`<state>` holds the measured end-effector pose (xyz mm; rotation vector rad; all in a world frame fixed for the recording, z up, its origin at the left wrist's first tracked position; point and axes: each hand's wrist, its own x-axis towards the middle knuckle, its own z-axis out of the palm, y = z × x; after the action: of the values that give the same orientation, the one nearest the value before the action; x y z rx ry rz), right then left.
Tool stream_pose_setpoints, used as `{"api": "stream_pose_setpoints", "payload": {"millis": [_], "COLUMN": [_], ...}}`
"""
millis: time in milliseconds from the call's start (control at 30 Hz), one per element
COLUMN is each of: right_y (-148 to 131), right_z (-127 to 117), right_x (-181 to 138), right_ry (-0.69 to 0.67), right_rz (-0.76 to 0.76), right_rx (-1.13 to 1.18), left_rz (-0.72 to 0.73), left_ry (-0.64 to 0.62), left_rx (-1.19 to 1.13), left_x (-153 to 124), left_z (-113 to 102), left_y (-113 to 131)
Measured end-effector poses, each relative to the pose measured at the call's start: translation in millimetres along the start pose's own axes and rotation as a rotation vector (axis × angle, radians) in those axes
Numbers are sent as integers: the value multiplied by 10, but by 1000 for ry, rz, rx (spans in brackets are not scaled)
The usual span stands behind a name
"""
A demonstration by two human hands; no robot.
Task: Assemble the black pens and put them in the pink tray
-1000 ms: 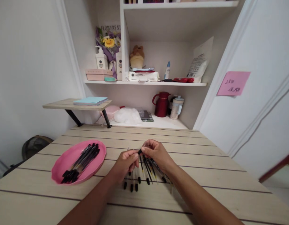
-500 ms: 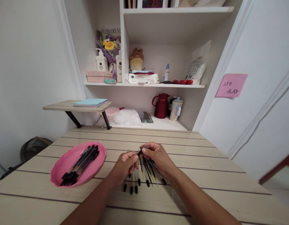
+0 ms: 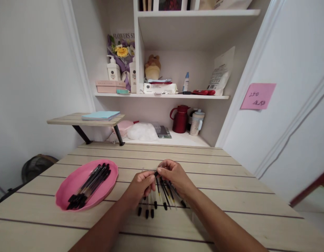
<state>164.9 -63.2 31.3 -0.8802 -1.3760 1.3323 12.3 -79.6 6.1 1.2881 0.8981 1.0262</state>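
Note:
My left hand [image 3: 141,185] and my right hand [image 3: 172,175] meet above the wooden table [image 3: 230,196], both pinched on one pen [image 3: 156,173] with a black end between the fingertips. Under the hands lie several loose pens [image 3: 158,199] with clear barrels and black caps, partly hidden by my fingers. To the left sits a pink tray [image 3: 72,182] holding several black-capped pens [image 3: 90,186] laid side by side.
A small raised shelf [image 3: 72,120] with a blue notebook [image 3: 100,114] stands at the table's back left. Behind the table are white shelves with a red jug [image 3: 180,119], a cup, bottles and a plush toy. A pink sticky note [image 3: 258,95] hangs on the right wall.
Both hands have stayed together on the pen, shifting only slightly. The view has tipped a little, so the shelves sit lower in the picture.

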Motion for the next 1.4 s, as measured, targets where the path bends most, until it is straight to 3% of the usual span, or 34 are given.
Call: {"api": "stream_pose_setpoints", "payload": {"millis": [533, 1133, 1267, 1400], "right_y": [24, 59, -66, -233], "right_z": [-12, -13, -109, -366], "right_x": [-7, 1, 37, 84], "right_ry": [3, 11, -50, 105], "right_rz": [16, -12, 10, 1], "right_rx": [68, 11, -31, -177], "left_rz": [1, 53, 37, 4], "left_ry": [-42, 17, 23, 27], "left_rx": [-40, 66, 6, -48], "left_x": [12, 43, 40, 46], "left_z": [-21, -33, -37, -45], "left_y": [-28, -41, -41, -48]}}
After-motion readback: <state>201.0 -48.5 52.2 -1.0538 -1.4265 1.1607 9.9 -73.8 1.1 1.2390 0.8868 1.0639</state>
